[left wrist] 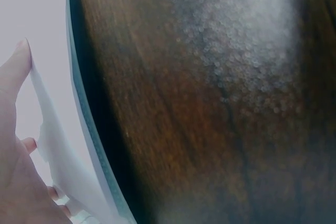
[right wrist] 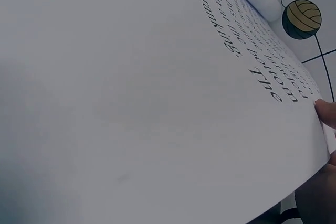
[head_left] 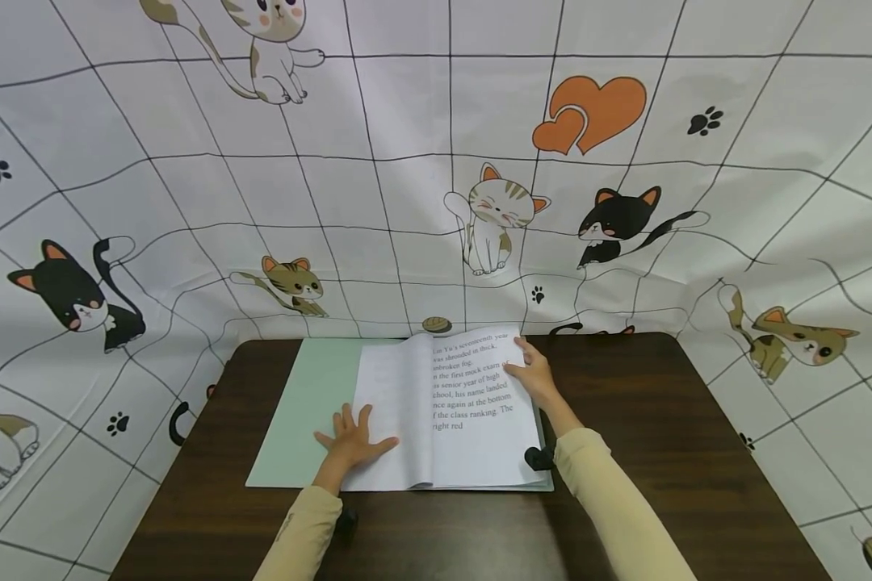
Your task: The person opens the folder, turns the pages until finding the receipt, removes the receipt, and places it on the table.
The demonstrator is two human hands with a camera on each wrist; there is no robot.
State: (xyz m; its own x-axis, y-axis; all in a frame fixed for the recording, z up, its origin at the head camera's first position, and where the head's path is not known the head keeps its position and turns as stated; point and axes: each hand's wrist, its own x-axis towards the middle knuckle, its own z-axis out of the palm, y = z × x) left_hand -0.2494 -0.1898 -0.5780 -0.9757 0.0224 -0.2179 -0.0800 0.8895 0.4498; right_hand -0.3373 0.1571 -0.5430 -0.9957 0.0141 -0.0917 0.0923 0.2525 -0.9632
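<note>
Pale green cover [head_left: 298, 428] shows along the left side of the book [head_left: 480, 468], which lies spread on a dark brown desk [head_left: 625, 420], low in the middle of the head frame. Both pages are white. The left page [head_left: 392, 371] has only faint marks and bulges upward near the fold; the right page [head_left: 472, 448] carries black print in its upper half, with "unbroken fog" legible near the top.

The left hand [head_left: 356, 442] rests on the lower part of the left page, fingers spread wide. The right hand [head_left: 538, 378] pinches the right page at its outer edge, toward the top right, thumb on the printed face and fingers behind; the right wrist view shows that page bowed, with the thumb at the right edge of the frame.

Cream sleeves [head_left: 618, 500] cover both forearms, and a black piece [head_left: 539, 458] sits beside the right wrist. Behind the desk, white cloth [head_left: 407, 105] printed with grid lines and cats fills the upper frame; two orange hearts [head_left: 603, 109] stand at upper right.
</note>
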